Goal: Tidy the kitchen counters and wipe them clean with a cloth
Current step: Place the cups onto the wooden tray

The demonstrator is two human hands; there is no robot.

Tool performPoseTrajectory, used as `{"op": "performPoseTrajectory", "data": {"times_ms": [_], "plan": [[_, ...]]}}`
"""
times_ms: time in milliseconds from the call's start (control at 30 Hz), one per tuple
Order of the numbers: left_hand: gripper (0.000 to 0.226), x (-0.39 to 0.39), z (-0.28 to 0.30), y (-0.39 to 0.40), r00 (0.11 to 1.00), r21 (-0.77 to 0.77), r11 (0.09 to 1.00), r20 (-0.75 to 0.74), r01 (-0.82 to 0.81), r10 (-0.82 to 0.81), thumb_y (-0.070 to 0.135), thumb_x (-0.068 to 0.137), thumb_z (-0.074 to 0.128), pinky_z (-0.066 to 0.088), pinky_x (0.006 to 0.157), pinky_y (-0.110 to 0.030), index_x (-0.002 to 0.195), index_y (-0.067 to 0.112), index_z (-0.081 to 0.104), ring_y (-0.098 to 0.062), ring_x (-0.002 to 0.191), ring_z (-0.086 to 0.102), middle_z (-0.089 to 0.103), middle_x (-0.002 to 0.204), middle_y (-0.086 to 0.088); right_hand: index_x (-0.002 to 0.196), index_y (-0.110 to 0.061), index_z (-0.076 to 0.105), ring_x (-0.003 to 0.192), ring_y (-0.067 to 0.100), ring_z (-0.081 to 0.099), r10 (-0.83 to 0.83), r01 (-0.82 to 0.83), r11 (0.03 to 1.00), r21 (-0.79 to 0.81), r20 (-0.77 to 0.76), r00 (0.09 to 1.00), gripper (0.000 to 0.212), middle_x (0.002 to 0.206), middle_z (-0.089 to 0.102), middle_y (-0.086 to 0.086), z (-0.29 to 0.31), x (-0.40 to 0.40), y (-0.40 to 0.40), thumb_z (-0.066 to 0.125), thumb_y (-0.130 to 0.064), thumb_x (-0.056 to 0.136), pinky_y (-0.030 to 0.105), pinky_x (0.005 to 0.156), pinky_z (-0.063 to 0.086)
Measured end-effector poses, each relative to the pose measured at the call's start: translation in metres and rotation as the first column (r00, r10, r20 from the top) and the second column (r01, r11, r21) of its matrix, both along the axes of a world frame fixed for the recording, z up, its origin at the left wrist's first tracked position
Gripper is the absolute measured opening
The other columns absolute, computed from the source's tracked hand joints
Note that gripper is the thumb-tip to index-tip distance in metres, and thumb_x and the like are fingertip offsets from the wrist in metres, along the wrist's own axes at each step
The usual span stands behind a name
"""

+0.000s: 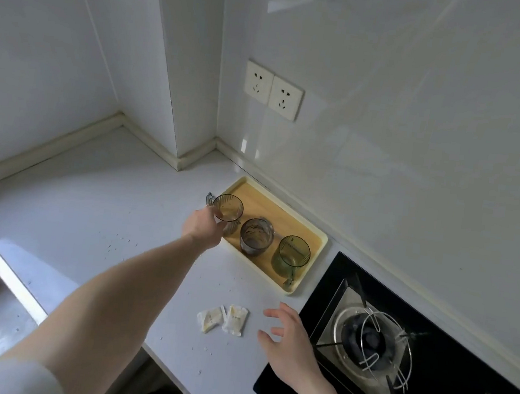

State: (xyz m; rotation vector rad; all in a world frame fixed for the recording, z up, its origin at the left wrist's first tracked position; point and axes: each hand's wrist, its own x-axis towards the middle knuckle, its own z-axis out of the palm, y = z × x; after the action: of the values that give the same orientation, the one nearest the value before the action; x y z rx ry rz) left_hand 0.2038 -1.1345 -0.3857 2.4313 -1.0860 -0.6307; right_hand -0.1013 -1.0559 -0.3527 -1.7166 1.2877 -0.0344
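the white stone table [114,212] carries a pale yellow rectangular plastic tray [313,232] near the wall. two torn white paper sachets [223,319] lie nearer its front edge, amid scattered crumbs [123,243].

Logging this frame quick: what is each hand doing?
Left hand: gripping the leftmost glass mug at the tray's edge.
Right hand: open, holding nothing.

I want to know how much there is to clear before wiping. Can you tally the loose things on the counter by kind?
Translucent ribbed cups with handles: 3 (left one, gripped by the left hand; middle; right)
Yellow rectangular plastic tray: 1
Small torn white paper packets: 2 ()
Total: 6
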Motion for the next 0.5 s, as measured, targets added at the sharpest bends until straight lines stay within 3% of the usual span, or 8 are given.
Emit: {"op": "performPoseTrajectory", "data": {"times_ms": [133, 267, 400, 500], "plan": [[0.054, -0.001, 0.001, 0.007, 0.994, 0.035, 0.995, -0.065, 0.096, -0.093, 0.034, 0.1, 0.056, 0.046, 0.104, -0.04, 0.151, 0.022, 0.043, -0.032, 0.13, 0.054, 0.057, 0.145, -0.007, 0.126, -0.04, 0.053, 0.117, 0.005, 0.055, 0.012, -0.012, 1.0, -0.002, 0.012, 1.0, 0.032, 0.155, 0.025, -0.018, 0.001, 0.0, 0.0, 0.064, -0.033, 0.097, 0.014, 0.082, 0.049], [0.068, 0.004, 0.006, 0.026, 0.977, 0.106, 0.976, -0.113, 0.193, -0.181, 0.034, 0.1, 0.055, 0.041, 0.111, -0.042, 0.16, 0.024, 0.023, -0.033, 0.138, 0.047, 0.049, 0.153, -0.009, 0.126, -0.04, 0.053, 0.118, 0.006, 0.054, 0.045, -0.045, 0.999, 0.011, 0.013, 0.999, 0.034, 0.156, 0.025, -0.017, 0.005, 0.007, 0.0, 0.065, -0.032, 0.096, 0.014, 0.082, 0.049], [0.068, 0.003, 0.026, 0.05, 0.976, 0.059, 0.98, -0.115, 0.192, -0.184, 0.03, 0.099, 0.057, 0.039, 0.114, -0.04, 0.159, 0.025, 0.026, -0.028, 0.14, 0.046, 0.048, 0.154, -0.005, 0.129, -0.037, 0.053, 0.12, 0.006, 0.054, 0.067, -0.067, 0.998, 0.011, 0.02, 0.998, 0.037, 0.155, 0.027, -0.015, 0.012, 0.016, 0.0, 0.067, -0.037, 0.095, 0.014, 0.08, 0.049], [0.058, -0.016, 0.049, 0.074, 0.978, -0.031, 0.985, -0.114, 0.17, -0.173, 0.029, 0.099, 0.058, 0.044, 0.109, -0.038, 0.153, 0.027, 0.039, -0.025, 0.126, 0.059, 0.053, 0.15, -0.001, 0.126, -0.04, 0.054, 0.116, 0.003, 0.054, 0.082, -0.082, 0.997, -0.003, 0.037, 0.996, 0.036, 0.154, 0.028, -0.016, 0.015, 0.021, -0.001, 0.069, -0.042, 0.093, 0.014, 0.077, 0.049]]}}
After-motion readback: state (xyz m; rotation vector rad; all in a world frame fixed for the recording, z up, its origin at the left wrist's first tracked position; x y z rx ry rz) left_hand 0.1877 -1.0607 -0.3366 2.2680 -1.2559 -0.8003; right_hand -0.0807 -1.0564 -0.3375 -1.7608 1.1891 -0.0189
